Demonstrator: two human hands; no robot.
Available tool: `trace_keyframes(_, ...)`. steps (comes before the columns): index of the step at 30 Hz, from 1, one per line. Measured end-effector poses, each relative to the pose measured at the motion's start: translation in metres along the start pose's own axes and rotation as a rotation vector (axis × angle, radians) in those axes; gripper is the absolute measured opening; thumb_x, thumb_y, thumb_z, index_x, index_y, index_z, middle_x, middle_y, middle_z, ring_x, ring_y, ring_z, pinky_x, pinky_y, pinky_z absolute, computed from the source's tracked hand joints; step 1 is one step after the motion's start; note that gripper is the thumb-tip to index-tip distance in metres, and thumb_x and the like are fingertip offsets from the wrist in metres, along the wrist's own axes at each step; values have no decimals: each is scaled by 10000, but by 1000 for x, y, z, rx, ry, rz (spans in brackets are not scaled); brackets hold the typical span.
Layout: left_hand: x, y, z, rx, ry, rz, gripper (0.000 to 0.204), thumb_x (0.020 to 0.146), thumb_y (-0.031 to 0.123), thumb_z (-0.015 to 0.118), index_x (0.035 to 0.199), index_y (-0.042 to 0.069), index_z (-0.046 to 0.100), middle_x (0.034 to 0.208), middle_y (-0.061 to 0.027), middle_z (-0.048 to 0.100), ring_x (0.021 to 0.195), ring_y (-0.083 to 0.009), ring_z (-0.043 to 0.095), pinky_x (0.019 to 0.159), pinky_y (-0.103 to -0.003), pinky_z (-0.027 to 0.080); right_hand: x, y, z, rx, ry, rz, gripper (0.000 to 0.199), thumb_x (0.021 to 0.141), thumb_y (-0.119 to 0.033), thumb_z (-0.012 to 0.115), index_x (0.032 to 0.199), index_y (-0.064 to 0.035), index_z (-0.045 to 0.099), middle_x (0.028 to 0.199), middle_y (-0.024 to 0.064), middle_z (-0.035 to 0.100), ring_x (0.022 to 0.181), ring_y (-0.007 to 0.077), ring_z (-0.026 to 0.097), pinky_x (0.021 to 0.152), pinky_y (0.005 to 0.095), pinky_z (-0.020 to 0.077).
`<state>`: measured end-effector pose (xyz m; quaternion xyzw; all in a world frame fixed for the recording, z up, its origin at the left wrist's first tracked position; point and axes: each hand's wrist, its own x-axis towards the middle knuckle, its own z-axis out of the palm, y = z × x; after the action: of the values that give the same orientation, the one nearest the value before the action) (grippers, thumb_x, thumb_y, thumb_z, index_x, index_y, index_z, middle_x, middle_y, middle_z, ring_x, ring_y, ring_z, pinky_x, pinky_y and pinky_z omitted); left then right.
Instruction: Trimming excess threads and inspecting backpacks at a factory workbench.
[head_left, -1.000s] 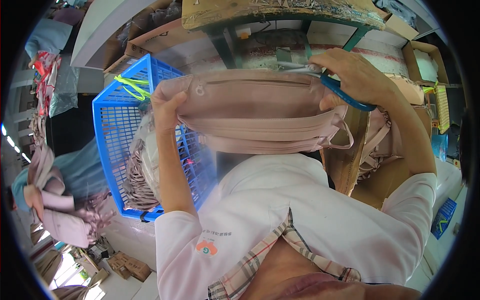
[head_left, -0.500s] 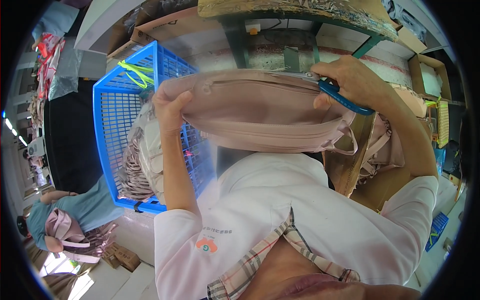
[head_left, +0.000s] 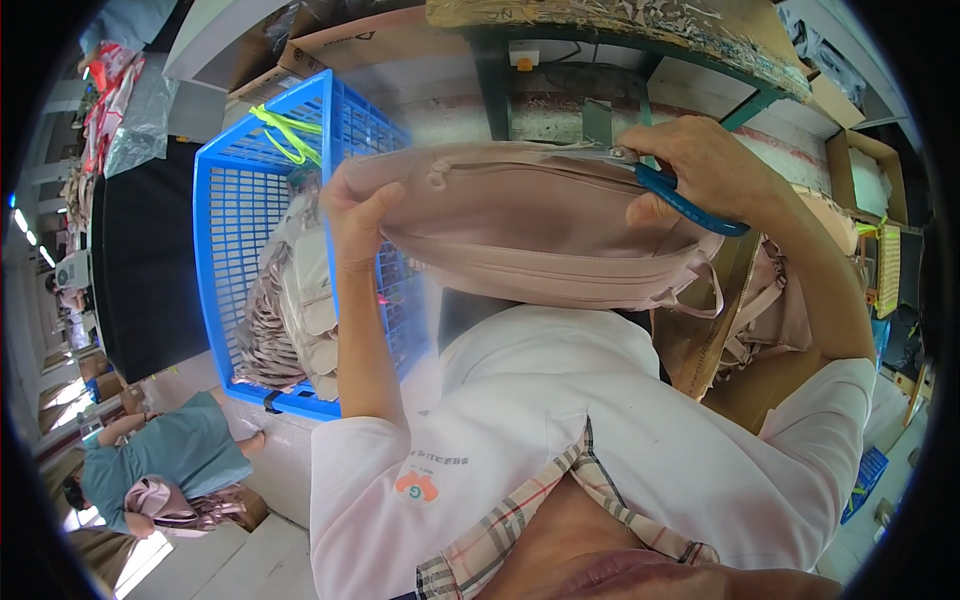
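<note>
A dusty-pink bag (head_left: 560, 215) with zippers along it is stretched lengthwise in front of my chest, its opening gaping. My left hand (head_left: 362, 215) is closed round the bag's left end, thumb over the edge. At the other end, my right hand (head_left: 700, 170) grips scissors with a dark blue handle (head_left: 690, 205). Their metal blades lie along the bag's far top edge, pointing left, and I cannot tell whether they are apart. A small strap loop (head_left: 705, 290) hangs from the bag's right end.
To my left stands a blue plastic basket (head_left: 225, 250) holding a stack of pink and pale pieces. A cardboard box (head_left: 725, 320) with more pink bags is at my right. A worn-topped bench (head_left: 610, 25) stands ahead. Lower left, a person in teal (head_left: 170, 455) holds pink bags.
The whole view has shifted slightly, with the basket and bag now a little farther right. The person in teal shows more fully at lower left. My grip on bag and scissors looks the same.
</note>
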<state>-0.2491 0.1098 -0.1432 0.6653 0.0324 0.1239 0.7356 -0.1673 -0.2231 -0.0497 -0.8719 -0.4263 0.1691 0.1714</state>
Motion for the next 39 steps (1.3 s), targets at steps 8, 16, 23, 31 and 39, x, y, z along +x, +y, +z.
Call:
trace_keyframes(8, -5, 4, 0, 28, 0, -7, 284, 602, 40, 701, 857, 21, 579, 812, -33, 594, 739, -110, 538, 684, -239, 427, 4, -9, -9, -27, -82, 14, 576, 627, -547, 630, 796, -9, 507, 617, 175, 527, 660, 352, 532, 602, 408, 415)
trace_keyframes(16, -10, 8, 4, -10, -7, -13, 273, 598, 22, 693, 848, 21, 582, 812, -41, 606, 729, -112, 555, 676, -246, 442, 17, -14, 0, -70, 71, -116, 618, 605, -544, 648, 866, -1, 509, 712, 169, 546, 721, 340, 543, 635, 399, 425)
trace_keyframes(23, -14, 9, 3, -25, 20, -21, 306, 591, 42, 706, 870, 9, 585, 824, -51, 610, 749, -125, 563, 693, -255, 446, 29, -16, 1, -71, 5, -153, 574, 611, -542, 643, 793, -10, 524, 586, 158, 523, 575, 360, 519, 543, 392, 420)
trace_keyframes(31, -14, 6, -2, 29, 5, -39, 319, 590, 71, 721, 873, 12, 586, 836, -44, 609, 763, -116, 557, 696, -249, 444, 37, -24, 6, -103, 211, -299, 570, 608, -552, 636, 765, -17, 514, 574, 158, 512, 573, 357, 518, 538, 399, 415)
trace_keyframes(39, -18, 8, -3, -17, -9, -42, 302, 600, 42, 710, 870, 24, 578, 819, -35, 608, 743, -111, 560, 686, -249, 446, 50, -34, 7, -61, 85, -274, 577, 607, -563, 629, 714, -12, 497, 551, 156, 512, 568, 349, 526, 547, 397, 422)
